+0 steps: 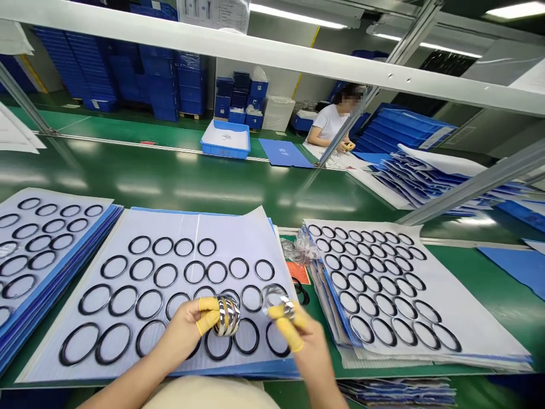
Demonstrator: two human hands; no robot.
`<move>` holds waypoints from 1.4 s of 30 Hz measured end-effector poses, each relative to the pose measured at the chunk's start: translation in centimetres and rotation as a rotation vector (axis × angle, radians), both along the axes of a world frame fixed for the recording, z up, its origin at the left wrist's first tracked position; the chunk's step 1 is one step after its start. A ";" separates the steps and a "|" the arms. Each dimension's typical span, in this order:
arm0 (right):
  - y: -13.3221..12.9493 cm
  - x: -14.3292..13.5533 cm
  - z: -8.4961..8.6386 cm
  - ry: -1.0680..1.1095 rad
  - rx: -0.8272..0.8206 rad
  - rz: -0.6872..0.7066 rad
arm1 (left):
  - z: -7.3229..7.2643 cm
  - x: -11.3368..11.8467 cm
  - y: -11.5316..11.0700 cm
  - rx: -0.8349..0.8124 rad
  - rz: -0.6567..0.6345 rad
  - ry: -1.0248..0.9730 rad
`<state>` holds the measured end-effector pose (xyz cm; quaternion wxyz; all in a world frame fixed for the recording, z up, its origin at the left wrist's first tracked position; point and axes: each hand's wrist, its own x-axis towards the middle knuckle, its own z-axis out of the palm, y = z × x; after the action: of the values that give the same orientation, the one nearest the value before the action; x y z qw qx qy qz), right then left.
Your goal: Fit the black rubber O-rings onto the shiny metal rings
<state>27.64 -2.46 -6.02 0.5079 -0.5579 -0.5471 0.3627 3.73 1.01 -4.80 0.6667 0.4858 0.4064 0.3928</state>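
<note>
Pinching ring stack (228, 316) | left hand (189, 322) | at stack's left side

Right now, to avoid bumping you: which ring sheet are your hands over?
Middle sheet: left hand and right hand are above it, not the left sheet or right sheet.

On the green bench (170, 176) are laid a left sheet stack (63, 275) near nine o'clock, a middle stack (242, 238) near eight, a right stack (468, 307) near four.

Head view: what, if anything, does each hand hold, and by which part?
Left hand: shiny ring stack, by its left side. Right hand: a shiny item; blur hides the gripped part.
</note>
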 end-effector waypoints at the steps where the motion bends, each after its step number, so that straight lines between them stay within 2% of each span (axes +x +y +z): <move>1: -0.1 -1.8 0.5 0.057 0.006 0.121 | 0.0 0.0 -0.1 0.031 0.012 0.005; 4: 0.3 -6.2 1.1 0.242 -0.029 0.344 | 0.1 -0.5 -0.4 0.188 0.067 0.103; 6: 0.7 -8.0 1.3 0.312 -0.063 0.412 | 0.1 -1.2 -0.8 0.304 0.093 0.195; 11: 1.0 -10.6 1.7 0.300 -0.100 0.466 | -0.4 -2.9 -1.6 0.470 0.174 0.334; 15: 1.5 -11.4 1.9 0.204 -0.050 0.408 | -1.1 -3.9 -2.2 0.525 0.227 0.384; 19: 4.6 -10.1 2.1 -0.037 0.032 0.269 | -1.8 -5.3 -2.8 0.459 0.305 0.409; 25: 13.0 -7.2 1.4 -0.445 0.204 0.020 | -3.1 -7.2 -2.9 0.370 0.324 0.383; 28: 15.4 -7.1 0.3 -0.662 0.262 0.029 | -3.3 -8.3 -2.8 0.420 0.361 0.384; 32: 16.1 -6.9 -1.2 -0.888 0.304 0.129 | -3.3 -9.8 -2.6 0.524 0.405 0.380; 35: 16.2 -5.3 -1.3 -1.009 0.324 0.121 | -3.5 -10.2 -2.4 0.585 0.431 0.375; 39: 16.4 -1.9 -0.7 -1.152 0.333 0.053 | -4.4 -9.2 -2.6 0.513 0.540 0.395; 42: 16.1 -0.4 -0.6 -1.244 0.306 0.048 | -4.6 -8.1 -2.6 0.509 0.598 0.413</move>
<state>27.22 13.68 -6.65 0.1611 -0.5728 -0.7974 -0.1000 -4.35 -1.59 -9.40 0.2877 0.5640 0.5441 0.5506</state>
